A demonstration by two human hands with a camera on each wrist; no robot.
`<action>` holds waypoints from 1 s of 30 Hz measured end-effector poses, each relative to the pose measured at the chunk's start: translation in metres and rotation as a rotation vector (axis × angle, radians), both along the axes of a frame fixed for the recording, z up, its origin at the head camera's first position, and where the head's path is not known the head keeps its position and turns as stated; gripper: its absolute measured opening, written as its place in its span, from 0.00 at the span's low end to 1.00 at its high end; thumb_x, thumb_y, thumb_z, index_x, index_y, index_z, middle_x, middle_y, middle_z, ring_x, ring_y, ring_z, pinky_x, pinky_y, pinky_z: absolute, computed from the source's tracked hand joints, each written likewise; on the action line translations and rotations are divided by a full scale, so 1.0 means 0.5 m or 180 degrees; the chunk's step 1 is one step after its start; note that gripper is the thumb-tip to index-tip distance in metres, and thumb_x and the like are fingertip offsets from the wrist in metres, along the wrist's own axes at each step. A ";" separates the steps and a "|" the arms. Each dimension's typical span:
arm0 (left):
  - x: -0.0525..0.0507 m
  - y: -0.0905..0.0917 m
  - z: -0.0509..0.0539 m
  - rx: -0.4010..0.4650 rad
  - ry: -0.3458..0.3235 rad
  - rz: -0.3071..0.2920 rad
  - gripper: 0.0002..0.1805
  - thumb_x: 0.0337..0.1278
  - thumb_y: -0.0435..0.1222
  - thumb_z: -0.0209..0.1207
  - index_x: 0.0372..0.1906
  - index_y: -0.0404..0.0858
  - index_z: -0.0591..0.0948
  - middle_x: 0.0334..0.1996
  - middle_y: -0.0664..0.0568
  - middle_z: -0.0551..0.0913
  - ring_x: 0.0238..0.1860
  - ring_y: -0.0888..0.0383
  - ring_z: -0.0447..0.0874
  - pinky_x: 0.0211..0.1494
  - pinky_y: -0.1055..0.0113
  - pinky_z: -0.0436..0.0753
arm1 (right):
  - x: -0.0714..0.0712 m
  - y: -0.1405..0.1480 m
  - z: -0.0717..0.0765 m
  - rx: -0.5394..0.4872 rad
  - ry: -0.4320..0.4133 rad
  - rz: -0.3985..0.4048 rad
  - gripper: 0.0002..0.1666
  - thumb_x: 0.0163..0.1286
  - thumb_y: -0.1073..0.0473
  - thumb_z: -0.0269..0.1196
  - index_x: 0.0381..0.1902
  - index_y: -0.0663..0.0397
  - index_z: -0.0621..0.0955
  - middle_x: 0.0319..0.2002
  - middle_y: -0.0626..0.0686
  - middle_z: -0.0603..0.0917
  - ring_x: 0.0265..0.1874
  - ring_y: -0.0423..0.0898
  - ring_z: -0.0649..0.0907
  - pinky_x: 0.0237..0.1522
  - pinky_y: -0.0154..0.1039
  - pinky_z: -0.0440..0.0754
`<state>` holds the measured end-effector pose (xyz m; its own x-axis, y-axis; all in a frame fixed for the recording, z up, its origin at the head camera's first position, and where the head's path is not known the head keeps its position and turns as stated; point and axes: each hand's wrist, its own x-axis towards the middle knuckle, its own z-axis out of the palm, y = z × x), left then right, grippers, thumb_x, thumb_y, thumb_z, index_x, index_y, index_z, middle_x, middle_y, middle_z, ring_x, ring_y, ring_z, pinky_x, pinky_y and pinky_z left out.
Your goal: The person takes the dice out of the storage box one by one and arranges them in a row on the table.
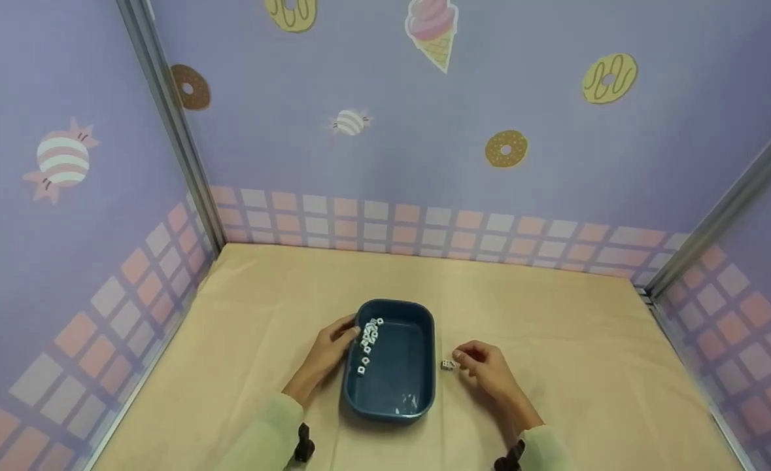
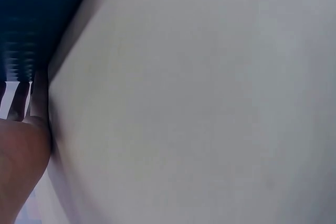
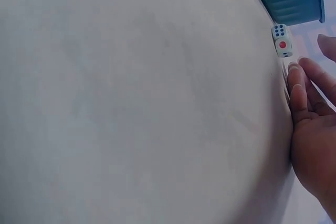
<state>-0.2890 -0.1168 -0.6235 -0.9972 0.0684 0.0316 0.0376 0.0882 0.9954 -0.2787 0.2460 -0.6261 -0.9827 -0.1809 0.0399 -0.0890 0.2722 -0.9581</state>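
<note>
A blue rectangular tray (image 1: pixel 395 416) stands on the table, with several white dice (image 1: pixel 367 349) along its left inner side. My left hand (image 1: pixel 325 356) grips the tray's left wall, thumb on the rim; the left wrist view shows that hand (image 2: pixel 21 156) beside the tray's outer wall (image 2: pixel 37 19). Right of the tray lie two white dice (image 1: pixel 448 365), close together; the right wrist view shows a red dot on one die (image 3: pixel 283 47). My right hand (image 1: pixel 490 373) rests beside them, fingers loosely bent, thumb and forefinger apart, holding nothing.
A beige cloth (image 1: pixel 280 281) covers the table. Purple walls (image 1: pixel 398 150) with sweets and a pink-and-white tile pattern stand behind it and at both sides, with metal posts (image 1: pixel 176 131) at the corners.
</note>
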 end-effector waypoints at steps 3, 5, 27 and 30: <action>-0.001 0.003 -0.004 -0.0032 -0.0052 -0.0024 0.27 0.79 0.42 0.59 0.76 0.37 0.75 0.72 0.41 0.76 0.72 0.43 0.75 0.74 0.46 0.74 | -0.006 0.011 -0.005 -0.0069 -0.0033 0.0072 0.15 0.78 0.59 0.66 0.51 0.69 0.85 0.43 0.65 0.87 0.38 0.56 0.85 0.36 0.37 0.84; 0.000 0.003 -0.005 -0.0021 -0.0073 -0.0030 0.27 0.79 0.42 0.59 0.76 0.38 0.75 0.72 0.41 0.77 0.71 0.44 0.76 0.73 0.46 0.75 | -0.009 0.013 0.003 -0.0131 -0.0069 0.0166 0.17 0.79 0.60 0.65 0.52 0.73 0.83 0.43 0.66 0.87 0.38 0.57 0.85 0.36 0.38 0.86; -0.006 0.001 0.005 -0.0039 -0.0041 -0.0009 0.26 0.79 0.40 0.59 0.75 0.37 0.76 0.70 0.42 0.79 0.67 0.47 0.77 0.71 0.50 0.77 | 0.003 -0.232 0.149 0.0562 0.1486 0.0585 0.09 0.68 0.65 0.74 0.44 0.58 0.87 0.38 0.49 0.87 0.36 0.43 0.84 0.39 0.36 0.85; -0.005 0.001 0.000 -0.0033 -0.0041 -0.0032 0.26 0.79 0.40 0.58 0.75 0.37 0.76 0.69 0.41 0.79 0.66 0.48 0.78 0.67 0.54 0.79 | 0.016 -0.277 0.132 0.0706 0.1401 0.0715 0.09 0.67 0.66 0.74 0.45 0.60 0.87 0.39 0.49 0.86 0.36 0.41 0.85 0.40 0.35 0.86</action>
<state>-0.2915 -0.1163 -0.6233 -0.9967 0.0786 0.0180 0.0257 0.0981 0.9948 -0.2705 0.1076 -0.5603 -0.8178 -0.4356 0.3761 -0.5484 0.3917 -0.7388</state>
